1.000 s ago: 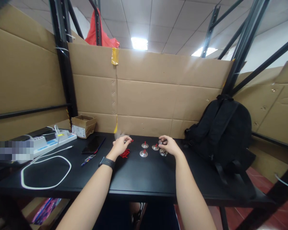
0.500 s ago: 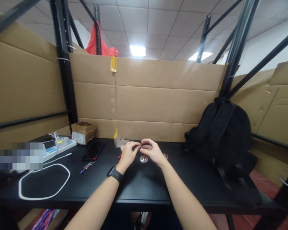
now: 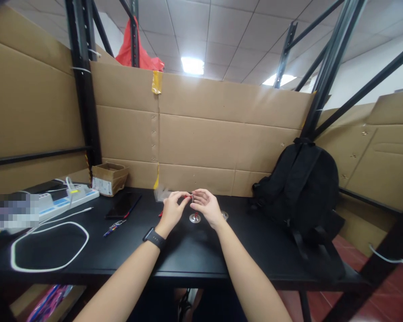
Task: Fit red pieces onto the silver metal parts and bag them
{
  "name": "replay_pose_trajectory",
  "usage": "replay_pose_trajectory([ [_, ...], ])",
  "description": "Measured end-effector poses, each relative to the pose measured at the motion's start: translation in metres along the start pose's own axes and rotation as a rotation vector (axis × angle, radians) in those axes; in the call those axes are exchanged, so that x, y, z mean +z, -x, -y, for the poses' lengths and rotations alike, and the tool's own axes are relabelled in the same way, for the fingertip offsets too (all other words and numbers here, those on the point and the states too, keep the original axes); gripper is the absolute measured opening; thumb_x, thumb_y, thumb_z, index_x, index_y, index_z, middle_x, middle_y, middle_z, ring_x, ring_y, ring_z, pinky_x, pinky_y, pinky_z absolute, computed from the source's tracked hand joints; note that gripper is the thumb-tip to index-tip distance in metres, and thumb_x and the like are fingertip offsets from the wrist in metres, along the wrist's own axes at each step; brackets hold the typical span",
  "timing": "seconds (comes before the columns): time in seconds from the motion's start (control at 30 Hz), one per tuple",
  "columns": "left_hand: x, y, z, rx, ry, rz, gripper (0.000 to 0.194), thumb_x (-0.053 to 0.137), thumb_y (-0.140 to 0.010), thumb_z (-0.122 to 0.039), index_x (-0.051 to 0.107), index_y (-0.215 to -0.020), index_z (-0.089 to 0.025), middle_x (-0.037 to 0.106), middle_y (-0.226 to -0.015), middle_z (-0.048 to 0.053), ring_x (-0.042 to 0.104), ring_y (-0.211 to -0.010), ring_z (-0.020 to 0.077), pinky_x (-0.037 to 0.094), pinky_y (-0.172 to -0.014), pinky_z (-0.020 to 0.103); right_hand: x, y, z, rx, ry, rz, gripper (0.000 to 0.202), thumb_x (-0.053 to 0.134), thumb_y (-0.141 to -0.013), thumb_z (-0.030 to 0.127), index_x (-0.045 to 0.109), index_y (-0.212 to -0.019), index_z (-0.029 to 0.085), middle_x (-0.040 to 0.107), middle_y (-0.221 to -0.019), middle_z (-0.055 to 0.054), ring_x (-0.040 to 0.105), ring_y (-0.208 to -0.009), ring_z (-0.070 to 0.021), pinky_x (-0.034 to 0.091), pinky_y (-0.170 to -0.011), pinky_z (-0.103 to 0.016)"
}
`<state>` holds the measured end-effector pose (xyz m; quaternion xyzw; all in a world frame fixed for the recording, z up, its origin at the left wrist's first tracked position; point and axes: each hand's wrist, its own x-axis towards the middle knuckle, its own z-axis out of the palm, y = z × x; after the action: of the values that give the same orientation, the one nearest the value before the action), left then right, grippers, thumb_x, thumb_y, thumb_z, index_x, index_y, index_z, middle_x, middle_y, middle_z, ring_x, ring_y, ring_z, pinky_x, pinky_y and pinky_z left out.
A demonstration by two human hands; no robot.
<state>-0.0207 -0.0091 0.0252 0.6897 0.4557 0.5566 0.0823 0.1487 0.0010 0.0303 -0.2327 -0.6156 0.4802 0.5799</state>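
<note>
Above the table, my left hand (image 3: pixel 173 209) pinches a small red piece (image 3: pixel 187 197) between thumb and fingertips; its exact kind is too small to tell. Facing it, my right hand (image 3: pixel 206 207) has its fingers curled round a thin disc (image 3: pixel 192 198), seen nearly edge-on. The red piece is at or very near the disc's face. Just below, a shiny round metal disc (image 3: pixel 195 218) lies on the table with something red at its middle. Another shiny disc (image 3: pixel 225 215) is partly hidden behind my right wrist. A small red item (image 3: pixel 160 214) shows beside my left hand.
A clear plastic package (image 3: pixel 161 194) lies behind my left hand. Leftward on the black table (image 3: pixel 195 259) are a phone (image 3: pixel 122 205), a keychain (image 3: pixel 114 227), a small carton (image 3: pixel 110 179), a power strip (image 3: pixel 83 195) and a white cable (image 3: pixel 50 270). A black backpack (image 3: pixel 298 192) stands right.
The view has shifted slightly, so most things sit further left. At my left fingertips the red piece now shows clearly beside the disc. Both hands stay close together.
</note>
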Motion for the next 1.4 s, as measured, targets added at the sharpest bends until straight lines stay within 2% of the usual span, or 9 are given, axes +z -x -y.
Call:
replay_pose_trajectory([
  [0.27, 0.0, 0.0, 0.0, 0.004, -0.031, 0.052, 0.018, 0.061, -0.091, -0.037, 0.074, -0.093, -0.025, 0.074, -0.103, 0.005, 0.062, -0.108, 0.0232, 0.045, -0.097, 0.039, 0.0, -0.001, -0.007, -0.02, 0.027, -0.014, 0.056, 0.094, -0.053, 0.032, 0.068, -0.102, 0.022, 0.073, -0.11, -0.008, 0.068, -0.11, -0.0272, 0.051, -0.104, -0.046],
  [0.43, 0.001, 0.0, 0.003, 0.015, -0.05, 0.056, 0.015, 0.059, -0.091, -0.033, 0.072, -0.093, -0.025, 0.069, -0.109, 0.005, 0.06, -0.109, 0.0221, 0.044, -0.097, 0.037, 0.001, -0.001, -0.007, -0.016, 0.056, -0.03, 0.053, 0.095, -0.051, 0.034, 0.07, -0.096, 0.021, 0.074, -0.111, -0.009, 0.069, -0.107, -0.0273, 0.051, -0.103, -0.046],
  [0.67, 0.005, 0.001, 0.004, 0.006, -0.15, 0.058, 0.012, 0.059, -0.091, -0.028, 0.071, -0.092, -0.025, 0.065, -0.111, 0.005, 0.056, -0.113, 0.0241, 0.041, -0.098, 0.041, 0.006, 0.002, -0.007, 0.017, 0.015, -0.057, 0.041, 0.095, -0.049, 0.035, 0.064, -0.073, 0.02, 0.075, -0.106, -0.009, 0.072, -0.098, -0.0274, 0.055, -0.098, -0.047],
  [0.8, 0.004, 0.0, 0.007, 0.005, -0.183, 0.076, 0.011, 0.062, -0.09, -0.029, 0.072, -0.092, -0.026, 0.064, -0.113, 0.005, 0.054, -0.113, 0.0252, 0.04, -0.097, 0.043, 0.007, 0.001, -0.011, 0.025, 0.025, -0.068, 0.042, 0.094, -0.05, 0.036, 0.064, -0.074, 0.019, 0.075, -0.103, -0.009, 0.072, -0.097, -0.0275, 0.056, -0.096, -0.047],
  [0.9, 0.002, -0.002, 0.01, -0.016, -0.187, 0.071, 0.012, 0.061, -0.09, -0.03, 0.072, -0.093, -0.026, 0.064, -0.113, 0.005, 0.054, -0.113, 0.0253, 0.041, -0.097, 0.042, 0.006, 0.001, -0.011, 0.011, 0.05, -0.039, 0.042, 0.094, -0.052, 0.037, 0.067, -0.079, 0.019, 0.074, -0.108, -0.01, 0.071, -0.1, -0.0275, 0.056, -0.096, -0.045],
  [1.0, 0.0, -0.004, 0.014, -0.026, -0.174, 0.046, 0.012, 0.061, -0.09, -0.03, 0.072, -0.095, -0.026, 0.065, -0.113, 0.005, 0.054, -0.113, 0.025, 0.041, -0.098, 0.041, 0.003, 0.0, -0.01, -0.013, 0.094, -0.012, 0.039, 0.09, -0.06, 0.039, 0.072, -0.088, 0.019, 0.072, -0.113, -0.009, 0.07, -0.102, -0.0265, 0.056, -0.095, -0.042],
  [1.13, 0.0, -0.005, 0.017, -0.01, -0.144, 0.018, 0.01, 0.063, -0.089, -0.029, 0.072, -0.093, -0.026, 0.065, -0.11, 0.004, 0.054, -0.11, 0.024, 0.042, -0.099, 0.041, -0.002, -0.002, -0.013, -0.034, 0.228, -0.088, 0.029, 0.079, -0.073, 0.043, 0.074, -0.088, 0.019, 0.072, -0.107, -0.01, 0.07, -0.096, -0.0246, 0.058, -0.085, -0.039],
  [1.23, 0.001, -0.003, 0.014, 0.02, -0.139, 0.031, 0.01, 0.066, -0.088, -0.032, 0.073, -0.091, -0.027, 0.065, -0.109, 0.004, 0.053, -0.111, 0.0248, 0.041, -0.099, 0.042, -0.006, -0.003, -0.017, -0.089, 0.37, -0.094, 0.024, 0.076, -0.077, 0.042, 0.076, -0.08, 0.018, 0.07, -0.108, -0.011, 0.068, -0.094, -0.0241, 0.058, -0.079, -0.035],
  [1.4, 0.0, 0.0, 0.007, 0.048, -0.159, 0.069, 0.011, 0.066, -0.088, -0.035, 0.075, -0.09, -0.029, 0.065, -0.108, 0.004, 0.053, -0.111, 0.0257, 0.039, -0.099, 0.044, -0.008, -0.003, -0.017, -0.141, 0.559, -0.071, 0.019, 0.072, -0.081, 0.038, 0.079, -0.08, 0.02, 0.069, -0.105, -0.009, 0.068, -0.085, -0.0197, 0.056, -0.071, -0.031],
])
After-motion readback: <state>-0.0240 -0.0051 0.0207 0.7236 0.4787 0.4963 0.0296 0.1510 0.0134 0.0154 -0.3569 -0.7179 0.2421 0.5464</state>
